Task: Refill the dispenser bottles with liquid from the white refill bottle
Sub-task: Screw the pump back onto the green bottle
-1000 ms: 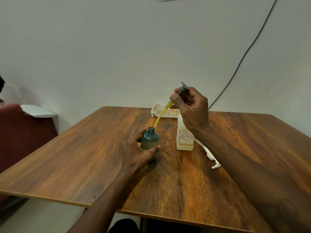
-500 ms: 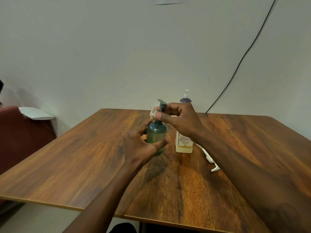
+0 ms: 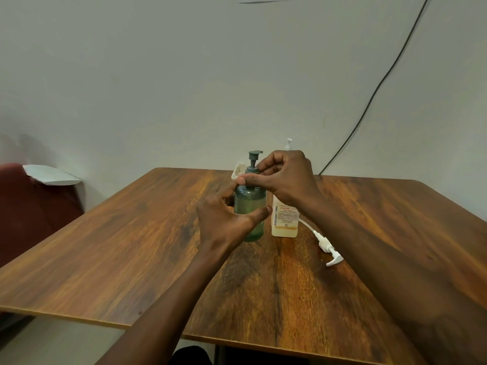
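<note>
Now the green see-through plastic dispenser bottle (image 3: 249, 200) stands straight up near the middle of the brown wooden table (image 3: 131, 246), so its long side runs up and down. A grey-green plastic pump top (image 3: 254, 160) sits on its neck, with the stem going up and the little spout pointing to the right. The left hand (image 3: 224, 225) is low down and wraps round the fat body of the bottle, thumb across the front and fingers round the far side. The right hand (image 3: 286, 177) is higher up, and its thumb and fingertips pinch the round collar of the pump top. So the collar is just to the left of the right palm and straight above the left hand. I think the next move is a twist of that collar, and for that the bottle must be upright and the low hand must stop it from spinning. The bottle looks dull green with something paler inside, but I cannot tell how full it is. Just to its right stands the white plastic refill bottle with a printed label (image 3: 286, 225); the right wrist hides its top. A white pump with a long tube (image 3: 328, 248) lies flat on the table, further right.
</note>
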`<state>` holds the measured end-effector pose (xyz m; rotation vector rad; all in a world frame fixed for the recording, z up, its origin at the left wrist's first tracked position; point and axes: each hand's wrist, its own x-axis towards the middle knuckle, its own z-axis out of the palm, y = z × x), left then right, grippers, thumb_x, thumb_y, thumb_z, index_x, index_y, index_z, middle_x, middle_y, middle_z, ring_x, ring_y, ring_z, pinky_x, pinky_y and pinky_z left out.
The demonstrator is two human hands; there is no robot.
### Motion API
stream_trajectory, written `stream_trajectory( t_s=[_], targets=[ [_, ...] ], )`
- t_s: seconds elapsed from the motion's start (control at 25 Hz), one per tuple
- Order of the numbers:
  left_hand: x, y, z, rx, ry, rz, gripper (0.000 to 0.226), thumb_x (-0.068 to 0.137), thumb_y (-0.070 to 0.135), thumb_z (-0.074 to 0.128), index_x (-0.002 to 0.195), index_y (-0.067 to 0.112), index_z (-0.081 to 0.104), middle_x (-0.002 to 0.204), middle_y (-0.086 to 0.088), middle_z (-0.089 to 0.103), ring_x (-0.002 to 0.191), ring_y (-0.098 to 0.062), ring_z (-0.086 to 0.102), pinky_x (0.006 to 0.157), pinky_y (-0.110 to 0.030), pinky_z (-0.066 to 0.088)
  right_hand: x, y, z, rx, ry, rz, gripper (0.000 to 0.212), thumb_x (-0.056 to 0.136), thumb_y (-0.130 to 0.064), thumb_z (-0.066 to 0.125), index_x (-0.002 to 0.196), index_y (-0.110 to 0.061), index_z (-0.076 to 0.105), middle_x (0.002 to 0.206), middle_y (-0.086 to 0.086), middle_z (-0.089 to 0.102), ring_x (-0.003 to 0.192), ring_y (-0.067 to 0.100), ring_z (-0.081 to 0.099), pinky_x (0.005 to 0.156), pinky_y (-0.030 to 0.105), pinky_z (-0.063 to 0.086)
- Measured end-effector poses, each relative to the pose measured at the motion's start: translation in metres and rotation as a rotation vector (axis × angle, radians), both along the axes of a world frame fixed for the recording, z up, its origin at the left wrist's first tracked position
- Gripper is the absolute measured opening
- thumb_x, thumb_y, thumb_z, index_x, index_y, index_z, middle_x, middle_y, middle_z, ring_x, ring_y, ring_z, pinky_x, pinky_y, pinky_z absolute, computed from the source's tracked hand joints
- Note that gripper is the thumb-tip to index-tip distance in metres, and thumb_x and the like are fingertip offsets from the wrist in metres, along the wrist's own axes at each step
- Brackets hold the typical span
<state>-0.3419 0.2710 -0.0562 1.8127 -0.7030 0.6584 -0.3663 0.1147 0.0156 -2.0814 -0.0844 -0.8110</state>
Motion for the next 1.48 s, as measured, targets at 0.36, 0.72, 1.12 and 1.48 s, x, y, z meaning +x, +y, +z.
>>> stream_trajectory(
  t_s=[0.36, 0.72, 1.12, 1.48],
  targets=[
    [0.002, 0.002, -0.002, 0.030, 0.068, -0.090, 0.074, 0.071, 0.051, 0.089, 0.136, 0.027, 0.063, 0.116, 0.014, 0.071, 0.095, 0.011, 0.063, 0.076, -0.003, 0.048, -0.006, -0.024, 0.003, 0.058, 0.321, 0.486, 0.036, 0.100, -0.004, 0.059, 0.136, -0.002, 0.057, 0.117, 0.006, 0.074, 0.106, 0.008, 0.072, 0.085, 0.021, 0.058],
    [0.004, -0.005, -0.003, 0.050, 0.010, -0.003, 0.078, 0.069, 0.060, 0.086, 0.137, 0.028, 0.063, 0.111, 0.019, 0.068, 0.093, 0.002, 0.063, 0.072, -0.003, 0.049, -0.003, -0.009, -0.002, -0.176, 0.033, -0.111, 0.041, 0.069, -0.053, 0.088, 0.072, -0.016, 0.070, 0.064, -0.009, 0.067, 0.058, -0.007, 0.062, 0.050, 0.006, 0.046],
    [0.002, -0.008, 0.000, 0.038, 0.013, -0.069, 0.065, 0.068, 0.055, 0.087, 0.127, 0.038, 0.063, 0.100, 0.026, 0.065, 0.088, 0.013, 0.062, 0.074, -0.007, 0.053, -0.009, -0.014, 0.001, 0.060, 0.107, 0.120, 0.045, 0.076, -0.024, 0.089, 0.116, -0.010, 0.072, 0.101, -0.002, 0.078, 0.092, 0.007, 0.075, 0.086, 0.028, 0.062],
    [-0.002, -0.009, -0.001, 0.028, 0.074, -0.155, 0.062, 0.073, 0.037, 0.091, 0.121, 0.042, 0.054, 0.095, 0.035, 0.057, 0.082, 0.021, 0.060, 0.069, -0.002, 0.047, -0.010, -0.031, 0.009, 0.056, 0.309, 0.315, 0.043, 0.085, -0.004, 0.078, 0.127, -0.007, 0.067, 0.112, 0.001, 0.077, 0.105, 0.012, 0.073, 0.096, 0.037, 0.059]
  ],
)
